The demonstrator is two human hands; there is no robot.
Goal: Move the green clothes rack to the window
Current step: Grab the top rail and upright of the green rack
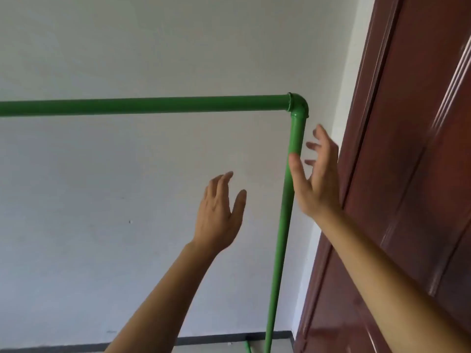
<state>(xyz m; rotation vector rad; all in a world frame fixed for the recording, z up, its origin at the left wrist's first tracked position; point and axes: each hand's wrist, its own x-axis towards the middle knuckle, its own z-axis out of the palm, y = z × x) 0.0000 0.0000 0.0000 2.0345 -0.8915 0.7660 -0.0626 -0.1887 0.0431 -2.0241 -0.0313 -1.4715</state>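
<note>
The green clothes rack (153, 107) is made of green pipe: a horizontal top bar runs in from the left edge to an elbow joint, and a vertical post drops from it to the floor. My right hand (314, 174) is raised just right of the post, fingers spread, its thumb lying in front of the pipe; no grip is closed on it. My left hand (220, 212) is raised left of the post, fingers apart, a short gap away from the pipe. The rack's base is mostly out of view.
A white wall (114, 187) stands directly behind the rack. A dark red-brown wooden door (407, 174) fills the right side, close to the post and my right arm. A grey skirting strip and a bit of floor show at the bottom.
</note>
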